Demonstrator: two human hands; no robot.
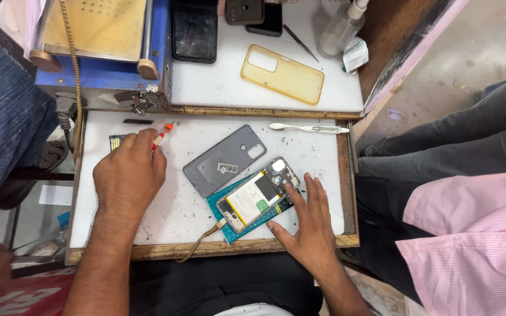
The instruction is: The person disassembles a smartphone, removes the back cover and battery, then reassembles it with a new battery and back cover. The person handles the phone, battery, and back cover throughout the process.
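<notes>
An opened phone [257, 194], its battery and circuit board showing, lies face down on a teal pad [229, 233] with a braided cable [203, 240] plugged into its lower end. My right hand [307, 221] rests flat beside it, fingertips touching its right edge. My left hand [127, 174] is closed around a small tool with an orange and white tip [164, 132], at the left of the white tray [165, 216]. The phone's grey back cover [222, 159] lies between the hands, with a small metal card tray [227, 168] on it.
A white toothbrush [308, 127] lies at the tray's far edge. On the shelf behind are a yellowed clear case [282, 74], dark phones [194, 29], tweezers [300, 42], a clear bottle [341, 26] and a blue heating machine [98, 41]. Another person in a pink shirt [475, 246] sits at right.
</notes>
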